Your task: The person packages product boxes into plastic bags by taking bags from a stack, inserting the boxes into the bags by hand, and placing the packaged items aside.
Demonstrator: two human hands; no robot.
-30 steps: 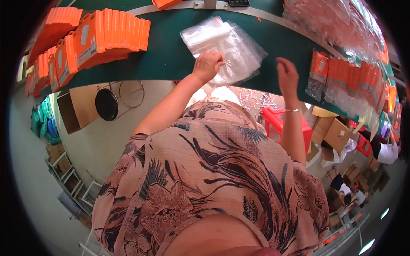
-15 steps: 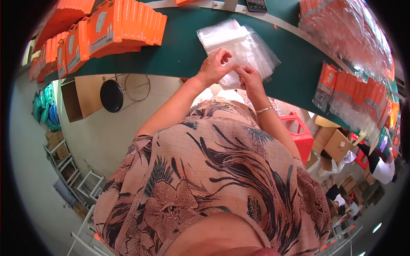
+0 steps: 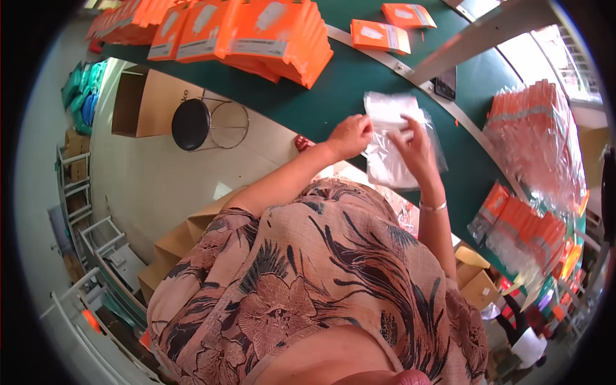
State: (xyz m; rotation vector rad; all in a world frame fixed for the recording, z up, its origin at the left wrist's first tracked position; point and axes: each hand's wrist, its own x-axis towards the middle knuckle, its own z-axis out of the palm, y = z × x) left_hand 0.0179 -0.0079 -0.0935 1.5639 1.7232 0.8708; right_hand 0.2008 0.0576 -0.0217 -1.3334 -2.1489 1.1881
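On the green table (image 3: 343, 106) lies a pile of clear plastic bags (image 3: 393, 168) in front of me. My left hand (image 3: 351, 136) is closed at the left edge of the bags; what its fingers pinch, if anything, is too small to make out. Over the right side of the pile is my right hand (image 3: 416, 149), its fingers apart and slightly curled. Rows of orange boxes (image 3: 269, 38) stand to the left. At the right are orange boxes in clear bags (image 3: 516, 224), with a larger heap of bagged boxes (image 3: 536, 138) behind them.
Two flat orange boxes (image 3: 380, 36) lie at the back, and a dark phone (image 3: 445, 83) sits by a metal post (image 3: 481, 42). Below the table are a black round stool (image 3: 191, 124) and a cardboard box (image 3: 151, 102). A person (image 3: 529, 348) is at the lower right.
The view has swung left, so the table's things appear farther right. My hands, together half a second ago, have moved apart, and my right hand's fingers have opened.
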